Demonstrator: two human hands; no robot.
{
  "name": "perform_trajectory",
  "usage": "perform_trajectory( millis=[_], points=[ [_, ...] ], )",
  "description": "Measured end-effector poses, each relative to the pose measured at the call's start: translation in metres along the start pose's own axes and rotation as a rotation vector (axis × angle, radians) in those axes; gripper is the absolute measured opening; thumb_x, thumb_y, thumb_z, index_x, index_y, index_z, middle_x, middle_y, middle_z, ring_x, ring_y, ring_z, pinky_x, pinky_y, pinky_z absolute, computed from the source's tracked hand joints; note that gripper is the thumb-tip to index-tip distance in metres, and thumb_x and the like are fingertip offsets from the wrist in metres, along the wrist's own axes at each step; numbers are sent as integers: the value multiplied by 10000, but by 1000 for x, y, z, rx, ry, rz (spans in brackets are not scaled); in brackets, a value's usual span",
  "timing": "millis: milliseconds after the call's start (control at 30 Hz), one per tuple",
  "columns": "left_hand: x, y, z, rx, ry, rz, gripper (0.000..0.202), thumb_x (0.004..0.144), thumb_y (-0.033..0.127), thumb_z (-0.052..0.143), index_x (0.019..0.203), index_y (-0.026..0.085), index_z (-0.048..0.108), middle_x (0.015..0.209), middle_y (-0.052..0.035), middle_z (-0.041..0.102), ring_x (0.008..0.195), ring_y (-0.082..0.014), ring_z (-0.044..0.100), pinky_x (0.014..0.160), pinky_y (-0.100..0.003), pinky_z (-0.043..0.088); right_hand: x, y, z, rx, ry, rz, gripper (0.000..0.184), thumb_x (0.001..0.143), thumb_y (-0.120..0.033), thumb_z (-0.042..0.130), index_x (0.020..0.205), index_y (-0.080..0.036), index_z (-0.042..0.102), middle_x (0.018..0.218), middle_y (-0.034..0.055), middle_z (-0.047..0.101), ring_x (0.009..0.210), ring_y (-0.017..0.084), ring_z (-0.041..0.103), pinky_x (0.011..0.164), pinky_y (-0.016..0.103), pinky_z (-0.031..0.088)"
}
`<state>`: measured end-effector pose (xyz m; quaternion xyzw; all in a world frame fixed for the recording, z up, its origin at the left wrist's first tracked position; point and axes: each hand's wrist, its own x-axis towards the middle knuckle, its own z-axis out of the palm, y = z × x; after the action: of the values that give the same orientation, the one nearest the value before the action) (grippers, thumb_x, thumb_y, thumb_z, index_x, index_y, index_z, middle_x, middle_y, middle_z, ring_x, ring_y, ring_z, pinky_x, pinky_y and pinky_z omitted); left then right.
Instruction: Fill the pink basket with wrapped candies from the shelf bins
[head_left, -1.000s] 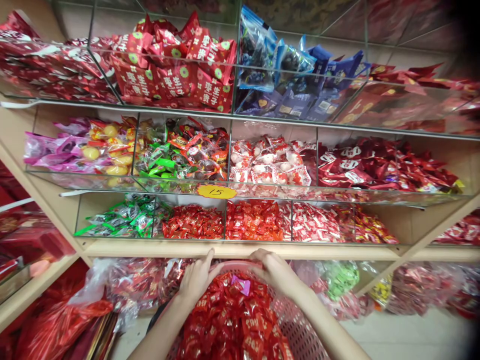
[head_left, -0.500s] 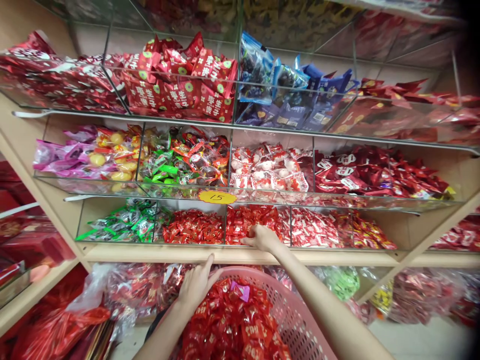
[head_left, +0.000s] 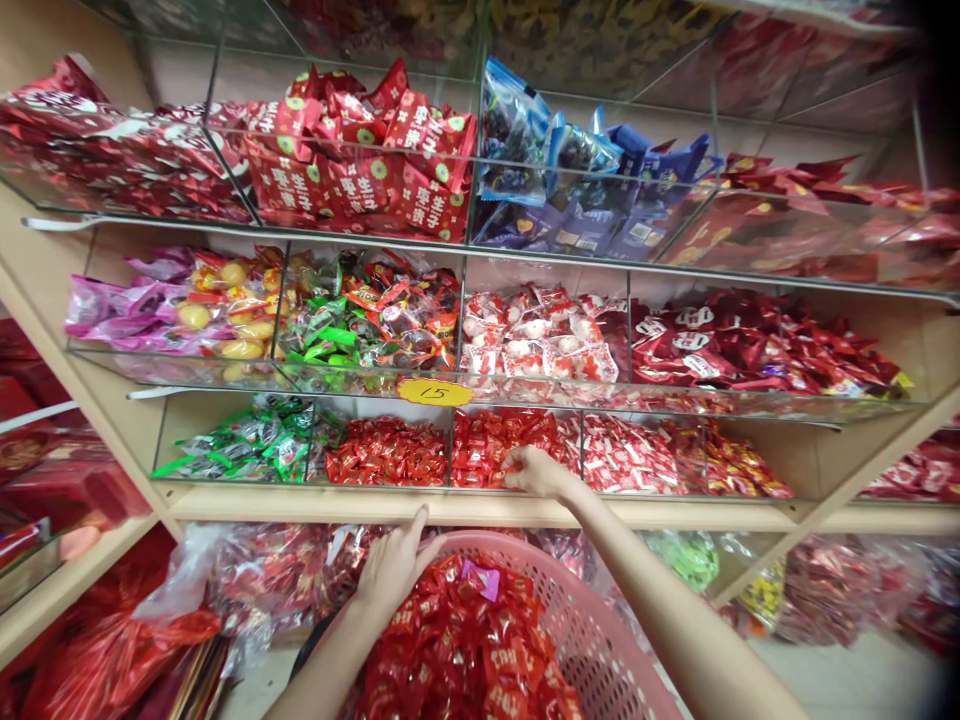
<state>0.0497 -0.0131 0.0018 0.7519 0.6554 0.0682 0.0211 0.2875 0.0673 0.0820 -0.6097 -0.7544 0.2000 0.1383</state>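
Observation:
My right hand [head_left: 538, 472] reaches over the front of the lowest shelf, into a compartment of small red-wrapped candies [head_left: 491, 440]. Its fingers are bent together at the candies; what they hold, if anything, is hidden. Below the shelf edge, my left hand [head_left: 391, 562] is at the left rim of a pink perforated plastic basket [head_left: 600, 640]. The thumb lies at the rim's inner side and one finger points up toward the wooden ledge, so the hand appears to grip the rim. Many red-wrapped candies [head_left: 465, 650] fill the basket, with a purple one [head_left: 481, 580] on top.
Clear dividers split the shelves into compartments of wrapped sweets, with a yellow price tag [head_left: 435, 391] on the middle front. A wooden ledge [head_left: 300, 506] runs beneath the lowest row. Plastic bags of sweets [head_left: 262, 575] lie under it, and a red bag [head_left: 127, 650] sits lower left.
My right hand has shifted a little to the right within the red candy compartment, and its fingers have curled in. My left hand and the basket have hardly moved.

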Motion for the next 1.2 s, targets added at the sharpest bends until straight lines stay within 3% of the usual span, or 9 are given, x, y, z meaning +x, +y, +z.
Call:
perform_trajectory(
  millis=[433, 600, 800, 933, 1033, 1200],
  points=[
    [1, -4, 8, -14, 47, 31, 558, 826, 547, 249, 1290, 244, 311, 876, -100, 645, 800, -245, 615, 673, -305, 427, -30, -14, -6, -86, 45, -59, 259, 708, -241, 533, 960, -191, 569, 891, 68, 619, 804, 185, 553, 686, 252, 370],
    [1, -3, 7, 7, 40, 24, 572, 821, 563, 226, 1293, 251, 308, 825, -102, 649, 790, -246, 619, 670, -306, 429, -35, -10, 3, 36, 157, -201, 256, 695, -158, 539, 943, -196, 592, 986, 60, 608, 924, 193, 542, 794, 266, 373],
    [1, -1, 3, 14, 27, 29, 581, 824, 565, 212, 1296, 239, 303, 827, -100, 652, 797, -246, 619, 679, -308, 430, -34, -2, 14, 216, 295, -293, 252, 695, -125, 499, 919, -181, 601, 957, 62, 600, 886, 186, 548, 807, 307, 394],
    [1, -1, 3, 22, 33, 30, 582, 824, 565, 209, 1292, 234, 313, 823, -98, 652, 782, -250, 620, 662, -305, 428, -44, -5, 9, 366, 359, -343, 230, 720, -141, 489, 922, -178, 592, 938, 50, 600, 897, 168, 537, 826, 314, 391],
    [1, -3, 5, 12, 33, 35, 576, 828, 558, 212, 1296, 234, 300, 833, -96, 652, 784, -241, 620, 663, -296, 425, -69, -13, 0, 449, 290, -368, 241, 757, -176, 472, 977, -196, 567, 989, 44, 579, 864, 150, 537, 776, 296, 416],
    [0, -4, 8, -7, 60, 50, 569, 826, 564, 208, 1281, 239, 314, 846, -95, 654, 791, -237, 619, 658, -289, 423, -126, -15, -2, 368, -72, -360, 281, 725, -102, 456, 950, -216, 582, 1006, 24, 574, 895, 146, 530, 766, 277, 416]
  ],
)
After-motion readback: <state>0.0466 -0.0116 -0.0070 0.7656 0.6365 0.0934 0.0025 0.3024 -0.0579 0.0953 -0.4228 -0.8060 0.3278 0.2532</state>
